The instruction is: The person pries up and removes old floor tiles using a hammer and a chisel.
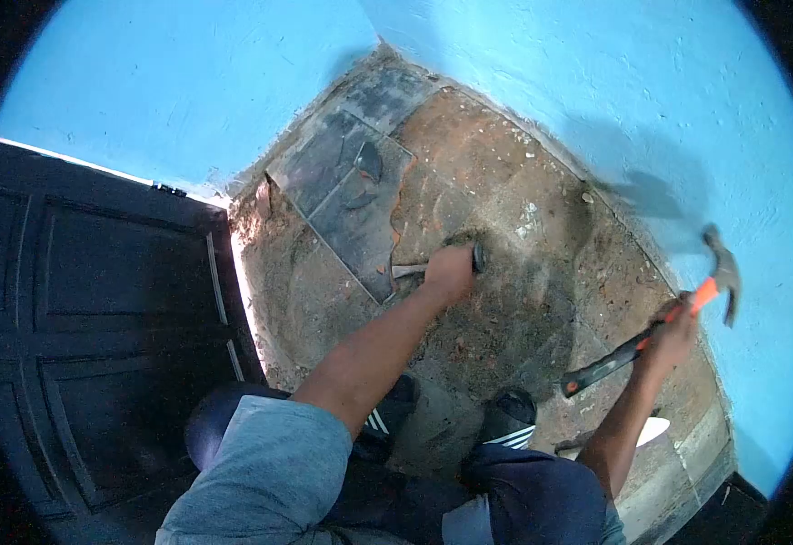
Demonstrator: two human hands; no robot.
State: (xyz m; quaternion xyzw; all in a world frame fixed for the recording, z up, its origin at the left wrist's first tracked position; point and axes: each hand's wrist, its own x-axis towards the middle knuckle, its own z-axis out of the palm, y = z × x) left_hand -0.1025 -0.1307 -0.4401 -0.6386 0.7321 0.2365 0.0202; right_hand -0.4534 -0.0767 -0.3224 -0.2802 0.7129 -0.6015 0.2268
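My left hand point(451, 271) is closed round a chisel point(409, 270), whose flat blade points left and touches or nearly touches the broken edge of the dark grey tiles point(351, 218). The chisel's dark end shows at the right side of the fist. Raised at the right, my right hand point(673, 334) grips a claw hammer point(607, 366) with an orange and black handle. Its metal head is up near the blue wall, well apart from the chisel.
Bare, rough floor point(478, 163) with rubble lies right of the tiles. Blue walls point(542, 54) meet at the far corner. A black panelled door point(124, 263) stands at the left. My shoes point(510, 418) are close below, and a white object point(653, 431) lies by my right forearm.
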